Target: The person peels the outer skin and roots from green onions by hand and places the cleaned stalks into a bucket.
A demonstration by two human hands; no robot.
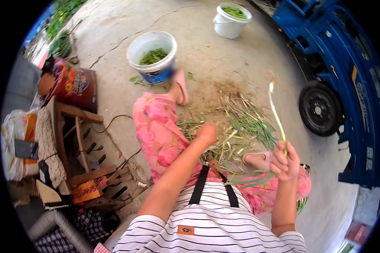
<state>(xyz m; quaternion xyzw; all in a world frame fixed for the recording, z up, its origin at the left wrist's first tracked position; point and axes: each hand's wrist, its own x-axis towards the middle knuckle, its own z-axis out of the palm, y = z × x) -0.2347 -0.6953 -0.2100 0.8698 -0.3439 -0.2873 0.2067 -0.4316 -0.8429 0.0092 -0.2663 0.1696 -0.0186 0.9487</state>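
My right hand [285,161] grips a long green onion [276,114] by its stalk, with the white stem and rooty end pointing up and the green leaves hanging to the left. My left hand [206,134] is curled above the onion trimmings between my legs; whether it holds anything is hidden. Loose green onions [251,123] with thin roots lie on the concrete, in front of and between my hands. Dry peelings and cut leaves [231,151] are strewn nearer to me, by my slippered foot.
Ahead stands a white bucket [152,68] with greens inside, and farther off another white bucket [229,27] with greens. A blue vehicle with a black wheel [319,108] is at the right. At the left are a wooden chair [79,117], a dark red bag [82,85] and a cable.
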